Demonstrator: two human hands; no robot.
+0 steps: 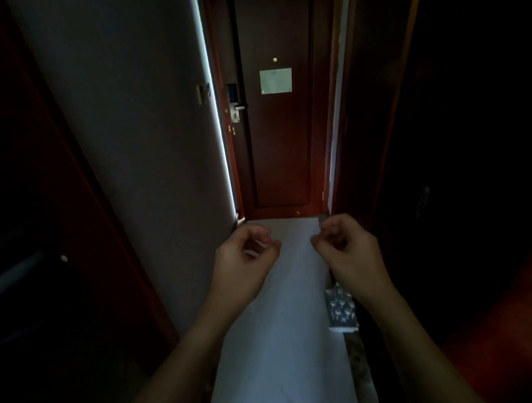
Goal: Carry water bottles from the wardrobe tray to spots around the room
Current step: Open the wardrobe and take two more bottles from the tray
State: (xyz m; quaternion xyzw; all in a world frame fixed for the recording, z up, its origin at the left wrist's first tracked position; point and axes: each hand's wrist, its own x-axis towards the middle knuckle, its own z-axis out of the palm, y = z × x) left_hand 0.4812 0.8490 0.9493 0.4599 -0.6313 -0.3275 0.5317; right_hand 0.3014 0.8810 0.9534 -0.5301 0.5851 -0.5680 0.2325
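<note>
Your left hand (245, 251) & right hand (345, 246) hang over pale floor (281, 339), fingers loosely curled, each grip w/ nothing in it. Water-bottle pack (341, 311) below right wrist; door (279, 132) ahead.

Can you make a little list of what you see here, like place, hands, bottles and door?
place: dim narrow hallway, pale floor
left hand: held out, fingers loosely curled, holding nothing
right hand: held out, fingers loosely curled, holding nothing
bottles: shrink-wrapped pack of water bottles on the floor by the right wall
door: dark wood, closed, straight ahead
sign: pale sheet on the door
</note>
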